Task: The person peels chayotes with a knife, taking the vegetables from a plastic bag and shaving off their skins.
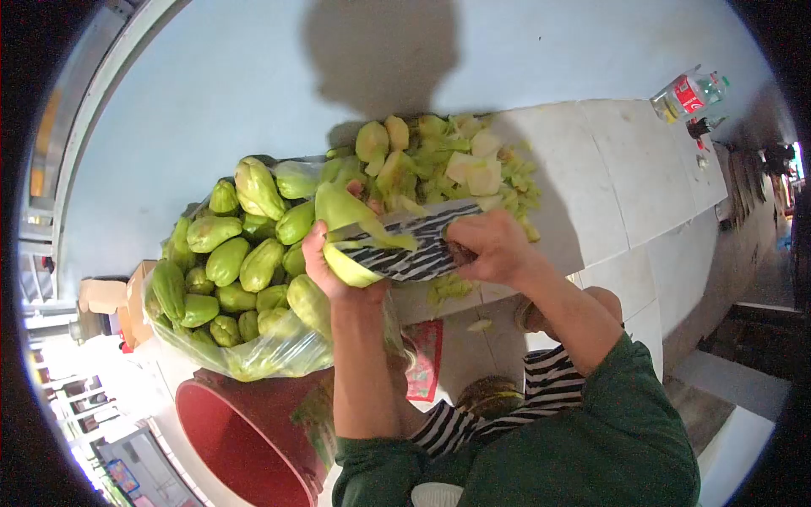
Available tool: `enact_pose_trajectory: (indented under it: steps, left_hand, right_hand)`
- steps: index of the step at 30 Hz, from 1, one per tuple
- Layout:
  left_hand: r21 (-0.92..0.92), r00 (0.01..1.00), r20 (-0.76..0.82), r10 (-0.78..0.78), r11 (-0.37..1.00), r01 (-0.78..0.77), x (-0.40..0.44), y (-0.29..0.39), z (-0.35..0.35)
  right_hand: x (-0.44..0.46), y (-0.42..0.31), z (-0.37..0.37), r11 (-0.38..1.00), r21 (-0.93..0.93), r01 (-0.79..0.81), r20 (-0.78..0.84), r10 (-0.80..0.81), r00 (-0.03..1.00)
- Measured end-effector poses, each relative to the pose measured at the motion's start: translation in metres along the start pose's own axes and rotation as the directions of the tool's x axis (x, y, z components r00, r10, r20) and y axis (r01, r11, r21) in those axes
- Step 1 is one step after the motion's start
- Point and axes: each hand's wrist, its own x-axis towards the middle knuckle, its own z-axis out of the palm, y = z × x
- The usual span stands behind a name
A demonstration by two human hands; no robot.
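My left hand (pixel 342 286) is wrapped round a pale green chayote (pixel 353 267), with the thumb on its near side. A broad cleaver (pixel 422 245) lies across the chayote, its shiny blade mirroring black and white stripes. My right hand (pixel 494 245) is closed round the cleaver's handle. Along the blade's far side hangs a light green slice of chayote (pixel 340 207), with a strip trailing over the metal. Where the edge meets the flesh is hidden. Cut chayote pieces and peelings (pixel 473 173) are heaped just beyond the blade.
Left of my hands stands a clear plastic bag (pixel 279 351) full of whole green chayotes (pixel 226 262). Below it a red bucket (pixel 245 439) lies tilted. A plastic bottle (pixel 688 95) is at the far right of the tiled ledge (pixel 617 177), against the wall.
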Motion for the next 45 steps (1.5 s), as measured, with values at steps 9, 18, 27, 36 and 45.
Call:
enact_pose_trajectory:
  steps: [9,18,27,36,45]
  left_hand:
    - [-0.015,0.994,0.103,-0.034,0.999,0.036,-0.007,0.009,0.000]
    - [0.032,0.978,0.179,-0.110,0.994,0.106,-0.008,0.006,-0.009]
    - [0.117,0.962,0.164,-0.221,0.972,0.203,-0.011,0.010,-0.007]
    - [0.075,0.930,0.209,-0.303,0.953,0.293,-0.013,0.007,-0.010]
    - [-0.232,0.981,0.081,-0.174,0.954,0.188,-0.005,0.011,-0.005]
  right_hand:
    - [0.000,0.002,0.002,0.998,0.006,-0.057,0.007,0.056,0.998]
    - [0.006,-0.002,0.003,0.998,0.038,-0.041,-0.008,0.042,0.999]
    - [0.005,-0.003,-0.001,0.996,0.071,-0.045,-0.018,0.047,0.999]
    - [0.009,0.003,0.000,0.983,0.092,-0.158,-0.038,0.162,0.986]
    - [0.012,0.003,0.003,0.926,0.036,-0.377,0.010,0.377,0.926]
